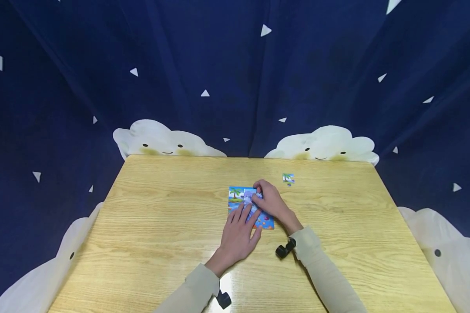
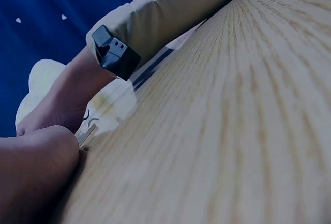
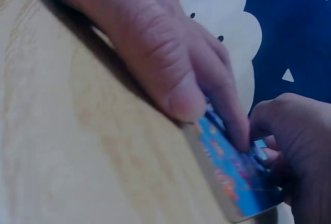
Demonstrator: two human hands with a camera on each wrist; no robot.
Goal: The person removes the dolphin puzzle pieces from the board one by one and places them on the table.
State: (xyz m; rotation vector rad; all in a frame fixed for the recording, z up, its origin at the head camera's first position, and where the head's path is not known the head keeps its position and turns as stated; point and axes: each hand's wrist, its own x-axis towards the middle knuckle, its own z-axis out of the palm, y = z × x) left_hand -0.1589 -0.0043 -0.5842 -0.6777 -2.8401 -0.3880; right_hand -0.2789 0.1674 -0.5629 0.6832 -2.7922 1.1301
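A small, colourful jigsaw puzzle with a palm tree and sea scene lies on the wooden table. My left hand rests across its lower part, fingers spread and fairly straight. At the upper right of the picture, my right hand has its thumb and fingers curled. In the right wrist view these fingers pinch a light-blue puzzle piece, mostly hidden by the hand. The left hand's fingertips lie right beside it. The left wrist view shows only the thin edge of the puzzle beyond the left hand.
A loose puzzle piece with a palm tree lies to the right, behind the right hand. The wooden table extends around the puzzle. Behind it hangs a dark blue curtain with white triangles and clouds.
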